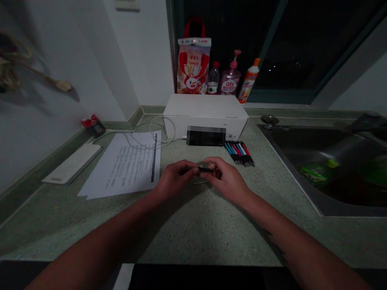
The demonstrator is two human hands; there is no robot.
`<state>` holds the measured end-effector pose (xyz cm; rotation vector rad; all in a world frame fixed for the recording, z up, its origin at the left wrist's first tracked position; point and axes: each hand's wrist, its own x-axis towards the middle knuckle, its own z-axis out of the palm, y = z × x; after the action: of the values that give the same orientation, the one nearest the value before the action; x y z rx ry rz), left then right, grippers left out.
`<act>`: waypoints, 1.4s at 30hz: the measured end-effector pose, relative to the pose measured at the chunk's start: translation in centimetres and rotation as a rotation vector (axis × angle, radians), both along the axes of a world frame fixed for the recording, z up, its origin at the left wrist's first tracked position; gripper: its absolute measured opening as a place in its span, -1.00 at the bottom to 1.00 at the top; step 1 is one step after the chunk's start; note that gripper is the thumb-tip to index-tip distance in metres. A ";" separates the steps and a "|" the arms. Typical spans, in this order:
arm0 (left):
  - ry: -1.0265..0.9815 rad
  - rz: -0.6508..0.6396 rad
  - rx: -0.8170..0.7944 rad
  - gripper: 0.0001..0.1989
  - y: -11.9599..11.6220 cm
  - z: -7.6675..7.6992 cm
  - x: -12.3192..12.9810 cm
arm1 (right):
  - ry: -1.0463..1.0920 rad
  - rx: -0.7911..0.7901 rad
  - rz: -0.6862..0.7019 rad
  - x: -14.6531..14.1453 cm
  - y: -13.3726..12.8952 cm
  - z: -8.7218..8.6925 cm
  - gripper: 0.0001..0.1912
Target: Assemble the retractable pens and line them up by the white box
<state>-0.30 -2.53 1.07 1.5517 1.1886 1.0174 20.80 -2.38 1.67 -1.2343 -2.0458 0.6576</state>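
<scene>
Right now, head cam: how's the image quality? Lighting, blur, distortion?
Head view: dim overall, with wide-angle bowing along the counter edges. A pixelated patch covers part of the white cardboard box. The left hand and right hand shadow the speckled countertop; the small dark item between them is soft, and the printed sheet is unreadable.

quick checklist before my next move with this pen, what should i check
Grip: ok, the left hand and right hand both have their fingers on the black pen.
Pen whole: cannot tell, the fingers hide much of it.
Over dry work area: ok, the hands are above the speckled counter, away from the steel sink.
Loose parts: cannot tell, a thin pale piece lies under the hands.
Other pens: ok, the row of pens lies together, apart from the hands.
Light: not ok, dim enough to hide small details.
</scene>
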 end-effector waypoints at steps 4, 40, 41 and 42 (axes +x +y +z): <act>0.013 -0.002 -0.001 -0.82 0.0 0.1 -0.1 | -0.030 0.029 -0.007 0.0 0.1 0.0 -0.87; 0.631 -0.193 0.256 -0.89 -0.3 0.0 -0.8 | -0.530 0.059 0.100 1.2 0.8 -0.6 -0.89; 0.628 -0.110 0.261 -0.88 0.0 -0.2 -1.1 | -0.533 0.068 0.102 1.2 0.8 -0.7 -0.89; 0.621 -0.053 0.272 -0.88 0.4 -0.4 -1.4 | -0.536 0.075 0.102 1.2 0.9 -0.7 -0.89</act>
<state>-1.68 -2.13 0.69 2.2018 1.4490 0.6944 21.99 -1.52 0.94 -1.3747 -2.5551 0.3058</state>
